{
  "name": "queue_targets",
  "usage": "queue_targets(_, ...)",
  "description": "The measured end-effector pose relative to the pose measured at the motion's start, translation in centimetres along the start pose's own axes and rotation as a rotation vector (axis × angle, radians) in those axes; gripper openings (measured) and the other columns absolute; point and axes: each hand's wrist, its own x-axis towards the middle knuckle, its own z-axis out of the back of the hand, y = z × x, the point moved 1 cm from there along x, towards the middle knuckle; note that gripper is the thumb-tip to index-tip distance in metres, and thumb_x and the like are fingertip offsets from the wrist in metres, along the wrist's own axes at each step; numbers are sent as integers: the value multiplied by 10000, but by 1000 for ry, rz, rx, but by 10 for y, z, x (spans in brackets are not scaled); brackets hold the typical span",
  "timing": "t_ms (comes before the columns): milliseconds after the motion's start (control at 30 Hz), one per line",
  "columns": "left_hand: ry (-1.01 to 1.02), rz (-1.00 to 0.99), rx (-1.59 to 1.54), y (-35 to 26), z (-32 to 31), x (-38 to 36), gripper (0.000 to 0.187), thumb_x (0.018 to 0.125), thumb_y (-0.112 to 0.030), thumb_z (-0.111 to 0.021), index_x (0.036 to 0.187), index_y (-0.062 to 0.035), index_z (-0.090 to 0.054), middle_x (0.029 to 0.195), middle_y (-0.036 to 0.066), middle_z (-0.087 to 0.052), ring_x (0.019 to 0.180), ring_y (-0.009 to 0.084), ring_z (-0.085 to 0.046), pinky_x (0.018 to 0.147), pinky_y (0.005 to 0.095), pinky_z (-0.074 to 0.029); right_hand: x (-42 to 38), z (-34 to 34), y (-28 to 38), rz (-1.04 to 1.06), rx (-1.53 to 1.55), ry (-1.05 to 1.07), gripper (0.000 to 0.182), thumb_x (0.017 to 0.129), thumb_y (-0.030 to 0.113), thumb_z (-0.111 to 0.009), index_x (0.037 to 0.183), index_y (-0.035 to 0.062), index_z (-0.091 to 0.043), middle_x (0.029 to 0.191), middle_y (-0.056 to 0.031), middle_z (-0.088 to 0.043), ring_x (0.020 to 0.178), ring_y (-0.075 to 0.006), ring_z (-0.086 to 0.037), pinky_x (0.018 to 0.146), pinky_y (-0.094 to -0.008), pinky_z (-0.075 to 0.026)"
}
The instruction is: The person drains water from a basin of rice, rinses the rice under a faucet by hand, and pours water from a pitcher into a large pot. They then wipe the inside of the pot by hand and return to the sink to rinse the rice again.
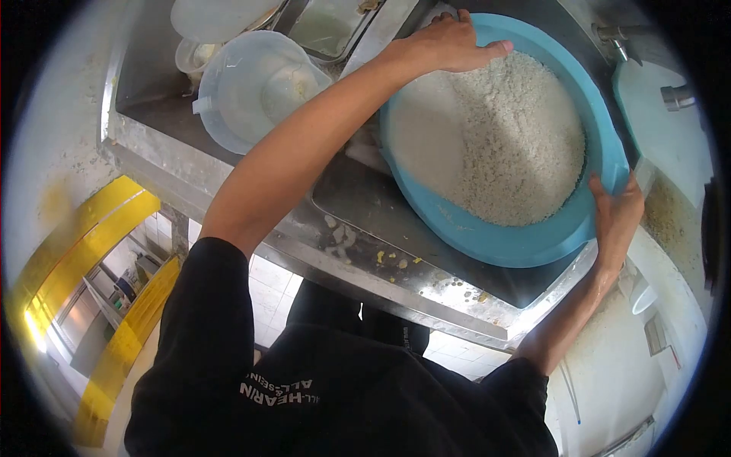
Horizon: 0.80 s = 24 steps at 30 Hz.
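Note:
A large blue basin [487, 247] sits over the metal sink, seemingly tilted. White grains that look like rice [525, 145] are heaped on its right side, and cloudy whitish water [426, 129] covers the left side. At the far left rim, my left hand [449, 44] grips the basin, thumb toward the inside and fingers over the edge. My right hand [617, 209] holds the rim at the near right, its thumb on the inner side; the fingers beneath are partly hidden.
A translucent plastic jug [236, 95] stands left of the basin, near a small white cup [194, 57] and a metal tray [327, 27]. Taps [676, 97] project from the right. The metal counter edge [381, 293] runs before my body, with yellow scraps on it.

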Motion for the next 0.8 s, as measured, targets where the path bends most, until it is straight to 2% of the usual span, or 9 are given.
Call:
queue_targets(100, -62, -44, 28, -5, 0, 1, 982, 881, -667, -441, 1391, 157, -282, 1305, 350, -479, 1270, 401, -468, 1064, 415, -381, 23, -10, -42, 181, -191, -171, 471, 732, 205, -761, 1101, -53, -624, 933, -205, -696, 869, -335, -678, 789, -401, -509)
queue_targets(200, -184, -183, -74, -7, -19, 12, 819, 876, -550, -571, 1320, 118, -407, 1269, 320, -516, 1237, 405, -483, 1038, 422, -391, 56, -35, -109, 200, -352, -249, 565, 708, 257, -778, 1124, -76, -590, 993, -264, -667, 951, -413, -646, 812, -449, -507)
queue_targets(267, -271, -257, -102, -33, -15, 16, 715, 877, -500, -607, 1266, 90, -495, 1227, 300, -554, 1196, 395, -521, 1009, 428, -412, 70, -47, -122, 119, -269, -144, 568, 691, 259, -796, 1101, -72, -585, 1004, -292, -648, 976, -426, -633, 833, -468, -508)
queue_targets(367, -427, -348, -503, -87, 2, 26, 440, 886, -424, -633, 867, 15, -643, 874, 176, -688, 876, 309, -671, 789, 400, -506, 84, -80, -148, 32, -159, -108, 577, 664, 220, -820, 1094, -71, -568, 1003, -300, -644, 975, -436, -627, 842, -470, -509)
queue_targets(567, -516, -351, -549, -182, -15, 117, 346, 849, -321, -682, 783, 15, -629, 719, 153, -665, 691, 301, -666, 670, 396, -531, 97, -121, -162, -72, 116, -13, 543, 712, 105, -785, 1163, -49, -524, 1086, -300, -615, 1031, -434, -604, 894, -464, -489)
queue_targets(600, -536, -385, -547, -192, -20, 131, 348, 850, -313, -681, 764, 21, -630, 705, 150, -668, 661, 291, -669, 653, 387, -536, 86, -104, -131, 104, 152, -227, 509, 741, 96, -760, 1173, -38, -527, 1135, -289, -589, 1075, -430, -577, 922, -455, -474)
queue_targets(667, -230, 51, -931, -208, -20, 148, 351, 846, -252, -661, 668, 47, -618, 656, 153, -667, 527, 236, -664, 528, 342, -543, 65, -72, -91, 288, 193, -432, 476, 770, 88, -736, 1183, -28, -529, 1184, -278, -563, 1119, -426, -551, 950, -447, -458)
queue_targets(700, -296, 63, -1074, -205, -31, 155, 378, 844, -209, -636, 575, 53, -592, 621, 151, -656, 477, 203, -659, 451, 310, -537, 55, -57, -78, 355, 263, -357, 439, 785, 90, -723, 1172, -18, -546, 1209, -261, -544, 1144, -418, -531, 964, -442, -445)
queue_targets(800, 25, 113, -1040, -178, -51, 143, 275, 856, -183, -604, 753, 72, -612, 665, 155, -643, 525, 223, -668, 510, 353, -586, 18, -26, -58, 432, 481, -199, 323, 808, 105, -709, 1097, 7, -601, 1210, -215, -562, 1140, -396, -541, 968, -423, -435)
